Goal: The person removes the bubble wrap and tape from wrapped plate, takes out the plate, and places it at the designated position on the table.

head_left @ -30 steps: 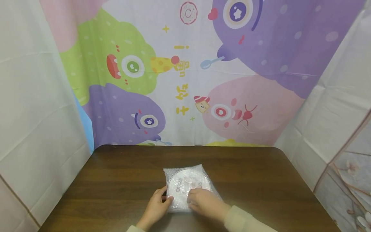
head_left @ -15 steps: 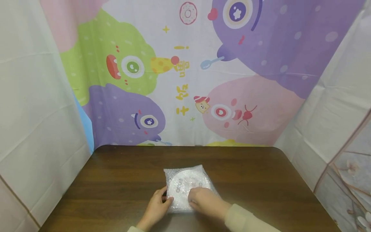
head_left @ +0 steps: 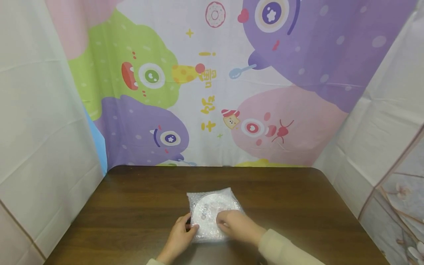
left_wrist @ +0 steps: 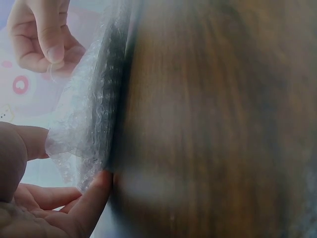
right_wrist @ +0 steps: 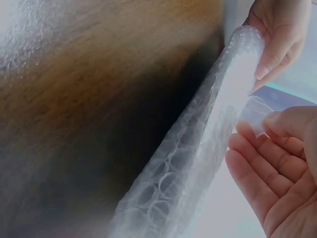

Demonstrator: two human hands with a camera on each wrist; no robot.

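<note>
A bubble-wrapped package [head_left: 208, 235] lies on the table, and through the wrap shows a round, pale, plate-like object [head_left: 202, 208] with small printed figures. My left hand [head_left: 177, 235] holds its left edge, thumb on top and fingers at the side and under the edge; the left wrist view shows the bubble wrap [left_wrist: 81, 119] between them. Over the package's right half, my right hand [head_left: 241, 227] pinches a thin clear strip, probably tape [right_wrist: 255, 115], between thumb and finger. That strip stands up from the wrap in the right wrist view. My right hand covers part of the round object.
The dark wooden table [head_left: 139, 202] extends around the package on all sides. Behind it hangs a cloth with cartoon monsters [head_left: 212, 92]. Pale cloth panels [head_left: 43, 121] rise at both sides.
My right hand has shifted slightly right and up, with its fingers still together over the wrap. The left hand and the package stay almost where they were.
</note>
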